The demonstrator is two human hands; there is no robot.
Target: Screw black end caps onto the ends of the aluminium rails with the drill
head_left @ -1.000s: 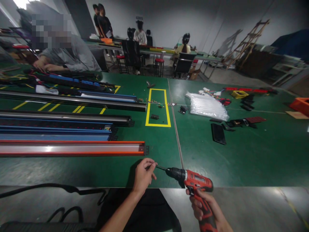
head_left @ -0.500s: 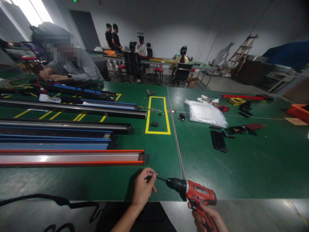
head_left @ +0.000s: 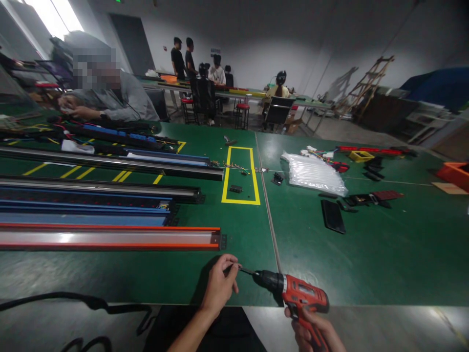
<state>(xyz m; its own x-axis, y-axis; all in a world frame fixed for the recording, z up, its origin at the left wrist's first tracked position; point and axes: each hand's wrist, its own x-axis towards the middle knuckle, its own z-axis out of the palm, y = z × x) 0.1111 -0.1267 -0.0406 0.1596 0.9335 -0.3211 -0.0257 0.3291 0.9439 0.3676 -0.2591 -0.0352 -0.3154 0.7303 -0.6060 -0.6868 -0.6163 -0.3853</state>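
Observation:
My right hand point(head_left: 313, 332) is wrapped round the grip of a red and black cordless drill point(head_left: 293, 293) at the near edge of the green table point(head_left: 366, 254). The drill's bit point(head_left: 246, 270) points left. My left hand point(head_left: 220, 283) is closed in a pinch at the tip of that bit; whatever small part sits between the fingers is too small to make out. An orange-edged metal rail point(head_left: 110, 238) lies just beyond my left hand, its end cap close to the fingers.
Several long black and blue rails point(head_left: 91, 195) fill the left of the table. A yellow taped rectangle point(head_left: 240, 173) holds small parts. A bag of white tubes point(head_left: 313, 172) and black covers point(head_left: 332, 216) lie right. A seated person point(head_left: 106, 93) works far left; others stand behind.
The view has tilted up slightly, so the hands sit lower in the picture. Both hands and the drill keep the same pose.

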